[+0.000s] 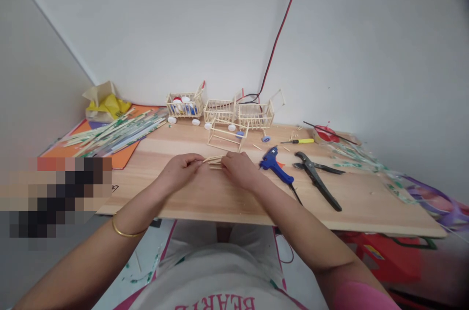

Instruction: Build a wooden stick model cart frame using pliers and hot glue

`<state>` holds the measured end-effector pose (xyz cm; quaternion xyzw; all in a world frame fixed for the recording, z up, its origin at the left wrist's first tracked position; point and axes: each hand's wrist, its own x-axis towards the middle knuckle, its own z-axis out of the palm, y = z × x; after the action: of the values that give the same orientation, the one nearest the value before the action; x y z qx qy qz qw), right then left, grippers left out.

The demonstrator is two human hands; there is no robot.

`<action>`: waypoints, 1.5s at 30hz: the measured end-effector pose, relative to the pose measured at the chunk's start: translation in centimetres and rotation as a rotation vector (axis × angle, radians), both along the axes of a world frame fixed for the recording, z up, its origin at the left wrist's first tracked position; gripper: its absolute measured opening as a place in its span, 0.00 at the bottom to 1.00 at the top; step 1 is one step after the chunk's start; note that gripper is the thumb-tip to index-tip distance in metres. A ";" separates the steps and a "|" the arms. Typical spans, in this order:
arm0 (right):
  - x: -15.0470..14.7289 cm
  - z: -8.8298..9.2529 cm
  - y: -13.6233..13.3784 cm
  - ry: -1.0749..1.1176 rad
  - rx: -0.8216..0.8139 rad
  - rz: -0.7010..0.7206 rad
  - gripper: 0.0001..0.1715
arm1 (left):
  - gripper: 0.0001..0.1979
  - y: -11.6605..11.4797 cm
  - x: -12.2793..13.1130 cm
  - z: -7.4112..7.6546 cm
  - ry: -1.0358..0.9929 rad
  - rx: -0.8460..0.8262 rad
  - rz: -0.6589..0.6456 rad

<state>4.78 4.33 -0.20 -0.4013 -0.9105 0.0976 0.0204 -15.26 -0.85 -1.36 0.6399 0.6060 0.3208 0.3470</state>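
Note:
My left hand (183,169) pinches the left ends of a few thin wooden sticks (213,160) low over the table. On their right ends, the fingers of my right hand (239,167) are closed. Just beyond my hands stands a bare stick frame (226,138). Behind it are a small stick cart with white wheels (220,110) and another with blue wheels (255,117). A third cart (185,105), filled with white, red and blue pieces, stands farther left. To the right of my right hand lies a blue glue gun (276,164).
Black cutting pliers (318,180) and a yellow-handled screwdriver (302,141) lie on the right of the wooden table (227,202). Bundled sticks in plastic (120,131) rest on an orange sheet (126,158) at left. A red stool (394,258) stands below the right edge.

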 end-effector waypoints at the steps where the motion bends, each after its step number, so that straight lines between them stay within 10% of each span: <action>1: 0.2 0.0 -0.2 0.001 0.005 -0.011 0.10 | 0.14 -0.1 0.2 0.4 -0.028 -0.030 -0.001; 9: 1.2 -0.4 -4.1 1.079 -0.459 -0.272 0.07 | 0.16 -1.5 4.0 2.8 -0.740 -0.141 0.094; 15: 0.4 -0.5 -6.3 1.366 -0.666 -0.279 0.08 | 0.09 -2.1 6.7 3.1 -1.006 -0.221 0.077; 27: 0.6 -0.9 -6.7 1.352 -0.666 -0.288 0.11 | 0.07 -2.9 8.7 2.7 -1.147 -0.213 0.105; 37: 3.9 2.2 -5.4 1.016 -0.056 -0.139 0.10 | 0.11 -3.2 8.8 2.9 -1.085 -0.315 0.104; 45: 3.7 2.5 -4.8 1.039 -0.457 -0.236 0.09 | 0.14 -3.6 9.2 2.7 -1.039 -0.331 0.055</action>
<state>8.53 -0.45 2.33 -0.3939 -0.6858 0.4728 0.3885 -6.08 -4.41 1.33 0.3181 0.4137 0.5039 0.6883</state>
